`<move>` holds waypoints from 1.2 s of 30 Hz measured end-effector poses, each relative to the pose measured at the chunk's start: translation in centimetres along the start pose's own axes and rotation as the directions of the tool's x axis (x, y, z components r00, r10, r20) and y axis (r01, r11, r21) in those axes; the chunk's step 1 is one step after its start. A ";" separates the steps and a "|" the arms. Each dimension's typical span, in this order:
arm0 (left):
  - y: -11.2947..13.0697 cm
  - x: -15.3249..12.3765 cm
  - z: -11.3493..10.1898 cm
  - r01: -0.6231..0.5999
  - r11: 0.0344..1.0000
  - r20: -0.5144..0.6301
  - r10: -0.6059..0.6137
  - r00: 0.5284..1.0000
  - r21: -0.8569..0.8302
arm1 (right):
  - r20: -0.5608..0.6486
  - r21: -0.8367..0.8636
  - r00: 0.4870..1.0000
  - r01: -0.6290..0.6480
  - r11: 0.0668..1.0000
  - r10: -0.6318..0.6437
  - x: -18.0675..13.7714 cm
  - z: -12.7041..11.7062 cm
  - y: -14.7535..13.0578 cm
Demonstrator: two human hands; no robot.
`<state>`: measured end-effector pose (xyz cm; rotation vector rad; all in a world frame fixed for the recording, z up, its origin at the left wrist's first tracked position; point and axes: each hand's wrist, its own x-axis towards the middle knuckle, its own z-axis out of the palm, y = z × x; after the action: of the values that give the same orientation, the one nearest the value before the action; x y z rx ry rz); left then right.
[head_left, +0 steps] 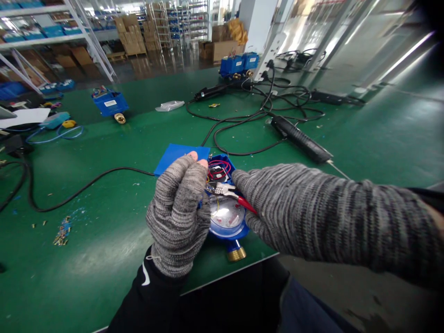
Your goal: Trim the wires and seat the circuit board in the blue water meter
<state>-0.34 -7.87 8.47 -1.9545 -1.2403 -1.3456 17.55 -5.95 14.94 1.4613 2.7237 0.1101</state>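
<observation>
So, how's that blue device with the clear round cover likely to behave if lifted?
The blue device may feel heaviest toward its brass fitting, which looks metal. Its clear cover looks smooth and glossy, so perhaps slippery. The thin red wires curve loosely, so they'd likely flop or snag.

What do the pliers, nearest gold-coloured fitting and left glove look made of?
Pliers: metal head, silvery sheen; red grip, perhaps plastic or rubber.
Fitting: likely brass, from its yellow-gold shine.
Left glove: knit fabric, matte, ribbed grey; fibre unclear.
</observation>
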 end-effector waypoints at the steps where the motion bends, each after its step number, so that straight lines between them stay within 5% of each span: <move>1: 0.0 0.0 0.0 0.004 1.000 0.003 -0.004 1.000 -0.001 | -0.019 -0.016 1.000 0.019 1.000 -0.020 -0.1 0.2 0.1; 11: 0.0 0.0 -0.1 0.009 1.000 0.010 -0.009 1.000 -0.003 | -0.112 0.108 0.990 0.097 0.989 -0.085 -0.4 2.2 0.8; 16: -0.1 0.0 -0.1 0.000 1.000 0.009 0.000 1.000 0.006 | 0.027 0.045 0.998 0.061 0.997 -0.062 -0.4 1.1 0.5; 23: -0.1 0.1 0.2 0.082 0.996 0.028 -0.082 0.996 -0.015 | 0.173 0.320 0.985 -0.030 0.947 -0.027 -0.1 0.0 0.4; 28: 0.1 -0.1 0.2 0.193 0.980 0.075 -0.189 0.979 -0.055 | 0.132 0.392 0.991 -0.073 0.917 0.022 -0.1 -0.3 1.0; 36: 0.0 -0.4 0.1 0.223 0.972 0.100 -0.215 0.971 -0.076 | -0.079 0.252 0.997 -0.001 0.968 0.022 -2.0 0.6 3.1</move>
<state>-0.31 -7.98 8.08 -2.0049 -1.5020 -1.4518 21.30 -5.92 14.66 1.5640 2.8834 -0.1880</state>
